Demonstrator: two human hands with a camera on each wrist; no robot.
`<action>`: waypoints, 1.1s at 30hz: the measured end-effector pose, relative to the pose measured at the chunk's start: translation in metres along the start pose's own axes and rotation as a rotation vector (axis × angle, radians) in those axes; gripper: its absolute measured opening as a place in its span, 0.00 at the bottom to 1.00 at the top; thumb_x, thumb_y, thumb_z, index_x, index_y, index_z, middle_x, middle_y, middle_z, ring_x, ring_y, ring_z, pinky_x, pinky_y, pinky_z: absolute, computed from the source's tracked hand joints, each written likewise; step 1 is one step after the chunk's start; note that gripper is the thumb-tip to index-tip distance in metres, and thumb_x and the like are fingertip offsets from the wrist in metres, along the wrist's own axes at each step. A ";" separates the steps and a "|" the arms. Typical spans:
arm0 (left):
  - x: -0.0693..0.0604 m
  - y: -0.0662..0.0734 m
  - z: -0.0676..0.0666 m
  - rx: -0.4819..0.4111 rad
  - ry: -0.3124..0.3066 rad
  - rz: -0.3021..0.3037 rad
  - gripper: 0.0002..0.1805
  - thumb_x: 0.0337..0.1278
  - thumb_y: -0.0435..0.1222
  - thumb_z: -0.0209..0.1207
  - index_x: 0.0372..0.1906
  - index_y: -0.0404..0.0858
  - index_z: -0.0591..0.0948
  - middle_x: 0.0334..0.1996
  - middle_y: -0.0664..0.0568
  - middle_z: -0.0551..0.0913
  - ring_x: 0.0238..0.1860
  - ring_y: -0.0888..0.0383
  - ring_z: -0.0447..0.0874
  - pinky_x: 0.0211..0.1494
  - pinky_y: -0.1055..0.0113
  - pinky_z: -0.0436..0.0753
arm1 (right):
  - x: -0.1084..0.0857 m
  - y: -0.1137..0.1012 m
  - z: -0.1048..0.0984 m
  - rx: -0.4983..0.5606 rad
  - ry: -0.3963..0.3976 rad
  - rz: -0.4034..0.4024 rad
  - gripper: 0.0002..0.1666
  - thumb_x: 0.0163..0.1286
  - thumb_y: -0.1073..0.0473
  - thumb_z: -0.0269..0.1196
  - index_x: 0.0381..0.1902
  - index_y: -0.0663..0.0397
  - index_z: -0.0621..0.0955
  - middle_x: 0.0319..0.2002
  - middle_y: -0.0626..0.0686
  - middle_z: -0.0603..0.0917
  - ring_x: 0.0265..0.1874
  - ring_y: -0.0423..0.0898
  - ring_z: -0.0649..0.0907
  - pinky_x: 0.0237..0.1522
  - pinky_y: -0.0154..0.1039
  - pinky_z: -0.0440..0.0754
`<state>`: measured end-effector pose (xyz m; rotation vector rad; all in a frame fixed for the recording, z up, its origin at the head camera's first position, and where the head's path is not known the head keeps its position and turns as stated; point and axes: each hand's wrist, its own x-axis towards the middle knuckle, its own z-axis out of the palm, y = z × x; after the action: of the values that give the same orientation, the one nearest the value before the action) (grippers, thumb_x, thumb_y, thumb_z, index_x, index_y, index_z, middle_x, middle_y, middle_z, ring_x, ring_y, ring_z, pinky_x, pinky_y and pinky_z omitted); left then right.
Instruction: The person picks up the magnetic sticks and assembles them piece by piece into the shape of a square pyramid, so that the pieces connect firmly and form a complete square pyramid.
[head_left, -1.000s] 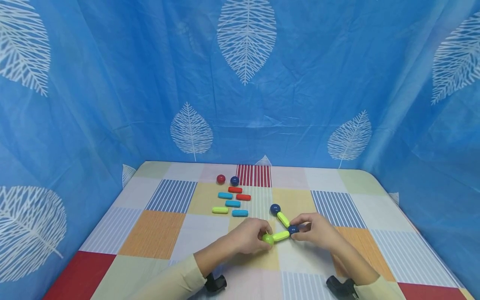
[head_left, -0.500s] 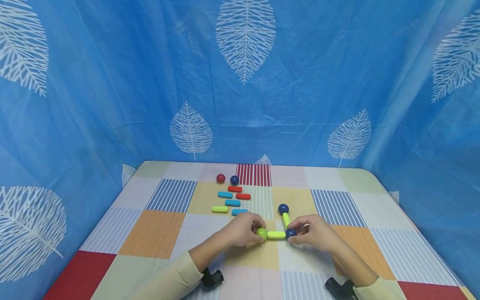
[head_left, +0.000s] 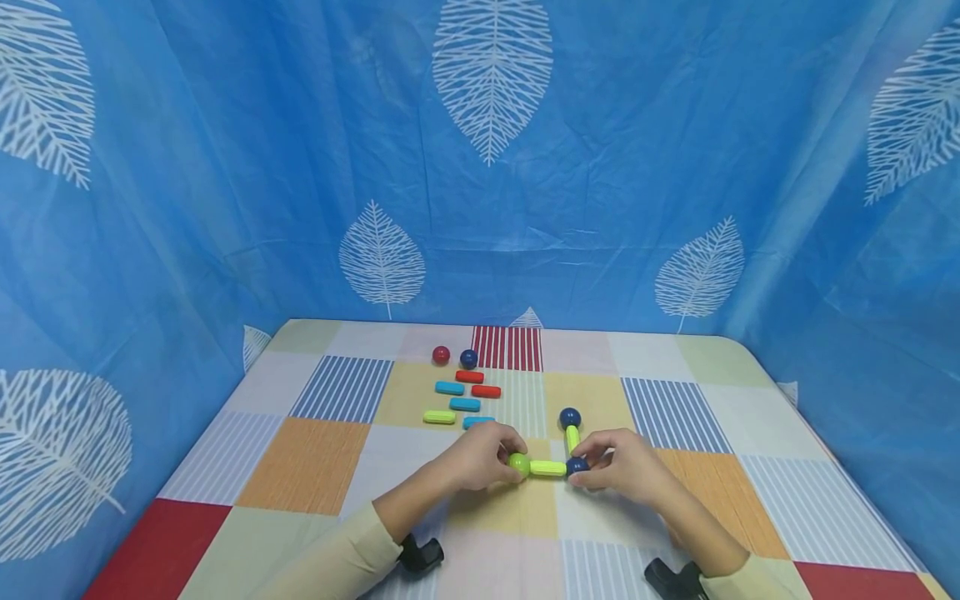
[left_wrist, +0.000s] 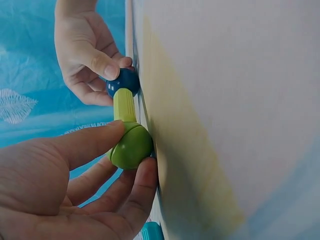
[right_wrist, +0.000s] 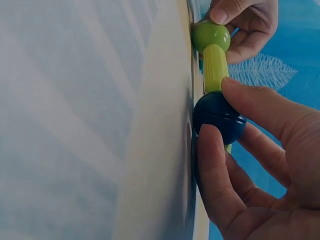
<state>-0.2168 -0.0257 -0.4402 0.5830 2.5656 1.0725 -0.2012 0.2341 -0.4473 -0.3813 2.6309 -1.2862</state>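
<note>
My left hand (head_left: 480, 457) pinches a lime-green ball (left_wrist: 134, 147) between thumb and fingers. A yellow-green rod (head_left: 548, 468) runs from that ball to a dark blue ball (right_wrist: 220, 118), which my right hand (head_left: 626, 462) grips. From the same blue ball a second yellow-green rod (head_left: 572, 437) points toward the back, partly covered by the right fingers. At its far end sits another dark blue ball (head_left: 570, 418). Together these pieces form an L lying at the tabletop.
Left of the joined pieces lie several loose rods: a red rod (head_left: 469, 377), a light blue rod (head_left: 465, 404) and a yellow-green rod (head_left: 438, 417) among them. Behind these are a red ball (head_left: 441, 355) and a dark blue ball (head_left: 468, 359). A blue curtain (head_left: 600, 208) surrounds the patchwork-covered table (head_left: 300, 467).
Both hands have shifted slightly left with the joined pieces. The rod between them has turned level, and the far rod with its blue ball has swung right, now pointing almost straight back.
</note>
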 end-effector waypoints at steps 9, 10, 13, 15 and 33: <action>0.000 -0.004 -0.001 -0.039 0.003 -0.008 0.16 0.50 0.33 0.76 0.45 0.41 0.88 0.39 0.56 0.86 0.37 0.61 0.79 0.43 0.70 0.83 | 0.001 0.002 -0.003 0.014 -0.046 0.016 0.20 0.52 0.55 0.81 0.43 0.52 0.88 0.36 0.52 0.85 0.34 0.46 0.85 0.30 0.35 0.85; 0.000 -0.004 -0.003 -0.044 0.000 -0.010 0.16 0.50 0.34 0.76 0.46 0.41 0.88 0.39 0.57 0.86 0.38 0.61 0.80 0.43 0.69 0.83 | 0.001 0.002 -0.005 0.020 -0.054 0.019 0.21 0.52 0.55 0.81 0.43 0.52 0.88 0.37 0.52 0.85 0.34 0.46 0.85 0.31 0.35 0.85; 0.001 -0.009 -0.008 -0.065 -0.006 0.006 0.18 0.49 0.37 0.77 0.46 0.41 0.87 0.39 0.56 0.87 0.39 0.62 0.82 0.46 0.68 0.84 | 0.001 0.003 -0.008 0.035 -0.076 0.019 0.21 0.53 0.55 0.80 0.45 0.53 0.88 0.40 0.53 0.86 0.38 0.47 0.87 0.34 0.36 0.86; 0.001 -0.013 -0.013 -0.071 0.000 0.022 0.18 0.50 0.39 0.77 0.47 0.40 0.87 0.39 0.56 0.87 0.40 0.62 0.82 0.47 0.67 0.84 | 0.001 0.003 -0.010 0.041 -0.084 0.023 0.22 0.54 0.56 0.80 0.46 0.54 0.88 0.41 0.54 0.86 0.39 0.47 0.87 0.35 0.37 0.86; 0.005 -0.037 -0.036 -0.030 0.244 0.058 0.10 0.62 0.34 0.69 0.47 0.39 0.88 0.42 0.50 0.88 0.40 0.58 0.80 0.47 0.63 0.85 | 0.022 0.011 -0.019 0.103 0.048 -0.047 0.17 0.64 0.57 0.74 0.48 0.59 0.87 0.47 0.60 0.88 0.41 0.46 0.87 0.37 0.37 0.87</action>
<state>-0.2461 -0.0692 -0.4434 0.5527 2.7481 1.2714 -0.2289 0.2482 -0.4459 -0.4039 2.5952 -1.4563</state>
